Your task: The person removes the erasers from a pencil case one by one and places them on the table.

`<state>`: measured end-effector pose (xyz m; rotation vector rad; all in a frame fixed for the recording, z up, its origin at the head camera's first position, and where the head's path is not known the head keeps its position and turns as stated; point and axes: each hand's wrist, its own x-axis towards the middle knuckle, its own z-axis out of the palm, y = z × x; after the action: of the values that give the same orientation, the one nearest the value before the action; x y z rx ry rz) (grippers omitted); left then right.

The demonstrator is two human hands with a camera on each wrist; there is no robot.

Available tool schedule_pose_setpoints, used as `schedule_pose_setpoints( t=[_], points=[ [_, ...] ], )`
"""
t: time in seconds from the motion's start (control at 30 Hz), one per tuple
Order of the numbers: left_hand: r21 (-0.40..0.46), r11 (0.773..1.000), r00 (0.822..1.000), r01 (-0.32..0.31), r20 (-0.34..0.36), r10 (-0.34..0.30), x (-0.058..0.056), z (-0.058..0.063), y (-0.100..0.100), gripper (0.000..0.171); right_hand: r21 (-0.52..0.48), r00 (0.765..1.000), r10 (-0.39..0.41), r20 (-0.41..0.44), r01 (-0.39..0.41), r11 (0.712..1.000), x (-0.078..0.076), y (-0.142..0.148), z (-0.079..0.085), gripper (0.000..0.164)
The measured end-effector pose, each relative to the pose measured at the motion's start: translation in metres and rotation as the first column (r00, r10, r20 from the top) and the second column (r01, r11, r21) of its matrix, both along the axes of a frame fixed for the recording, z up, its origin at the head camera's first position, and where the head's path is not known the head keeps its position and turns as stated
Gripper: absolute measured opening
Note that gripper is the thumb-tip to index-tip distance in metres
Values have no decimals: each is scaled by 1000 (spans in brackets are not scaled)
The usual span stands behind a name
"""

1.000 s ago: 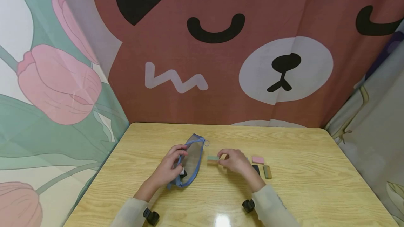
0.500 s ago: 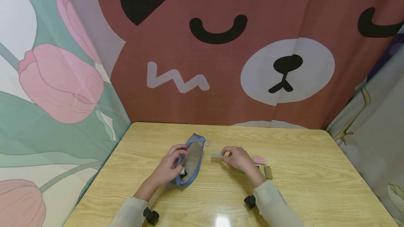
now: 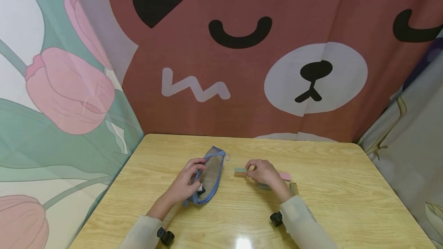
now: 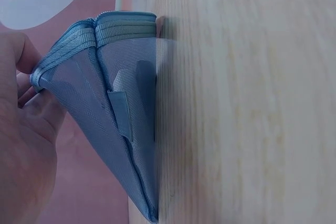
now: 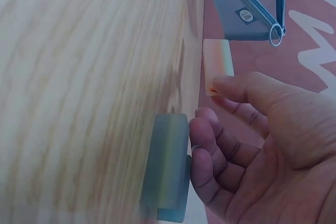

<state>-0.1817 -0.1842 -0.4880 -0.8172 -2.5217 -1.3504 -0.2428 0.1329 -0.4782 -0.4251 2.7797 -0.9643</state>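
My left hand (image 3: 187,181) grips the near-left rim of a blue mesh zip pouch (image 3: 219,178), whose mouth gapes. A small black-and-white thing (image 3: 201,190) shows inside it. In the left wrist view, the mesh pouch (image 4: 126,77) stands on the table with its zip edge up. To its right, thumb and fingers of my right hand (image 3: 264,173) pinch one end of a pale green and orange eraser (image 3: 240,172). The right wrist view shows this eraser (image 5: 216,61) lifted, its free end towards the pouch. Below the curled other fingers lies a grey-green block (image 5: 168,163) with a yellow stripe.
A pink block (image 3: 285,176) and an olive-and-tan block (image 3: 293,188) lie right of my right hand, partly behind the forearm. A patterned curtain (image 3: 194,118) hangs behind the wooden table (image 3: 328,203).
My right hand has drawn slightly right, away from the pouch, with the eraser still pinched. It now covers more of the blocks beside it. The left hand stays on the pouch.
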Motion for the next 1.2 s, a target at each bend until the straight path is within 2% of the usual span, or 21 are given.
schedule_pose_setpoints(
  t=[0.8, 0.9, 0.93, 1.13, 1.2],
  points=[
    [5, 1000, 1000, 2, 0, -2, -1, -3, -1, 49, 181, 999, -15, -45, 23, 983, -11, 7, 1, 10],
    [10, 1000, 1000, -6, -2, 6, -2, -4, -1, 49, 192, 999, -19, -35, 25, 981, -11, 7, 1, 11],
    [12, 1000, 1000, -11, -1, 11, 0, -1, 1, 48, 194, 999, -24, -28, 28, 981, -11, 7, 1, 12],
    [5, 1000, 1000, -7, -5, 7, 0, 2, 1, 47, 209, 999, -39, -8, 40, 977, -11, 6, 2, 13],
    [3, 1000, 1000, -3, -5, 3, -2, 0, 0, 48, 214, 999, -40, -5, 40, 976, -12, 6, 3, 13]
  ],
)
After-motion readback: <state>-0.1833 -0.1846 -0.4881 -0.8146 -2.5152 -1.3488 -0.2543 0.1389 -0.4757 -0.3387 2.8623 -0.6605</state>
